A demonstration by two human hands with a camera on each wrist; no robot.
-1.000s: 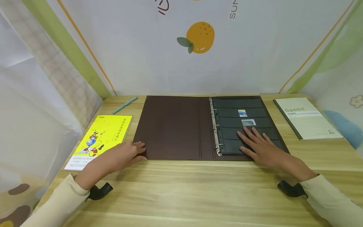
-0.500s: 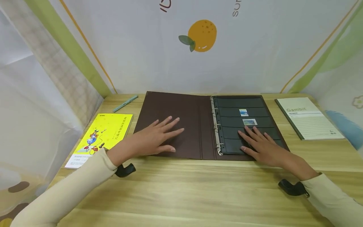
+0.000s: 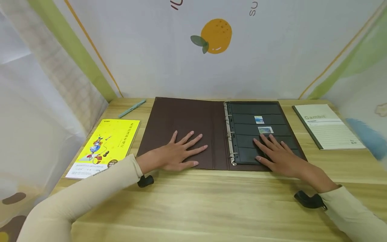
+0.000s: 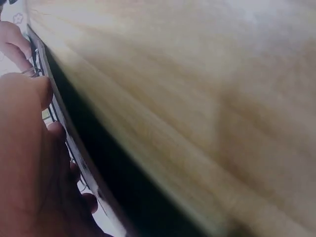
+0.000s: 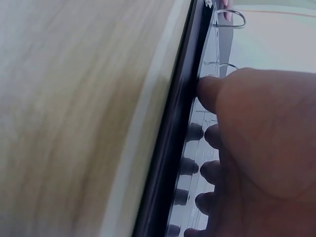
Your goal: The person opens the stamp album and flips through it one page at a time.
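- Under both hands, an open binder (image 3: 211,134) is spread on the wooden table (image 3: 211,201).
- The left hand (image 3: 178,153) is laid flat, fingers straight, on the brown inside cover; nothing is gripped.
- The right hand (image 3: 276,154) is pressed open on the dark pocket page (image 3: 260,134), just below two stamps (image 3: 265,129).
- The stamps could be nudged out if those fingers slid forward.
- The page holes might be torn at the rings (image 3: 231,137) by a sideways drag; ring closure cannot be judged, the wrist views being blurred.

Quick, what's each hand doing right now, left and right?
Left hand: open, flat on the brown binder cover.
Right hand: open, flat on the black stamp page.
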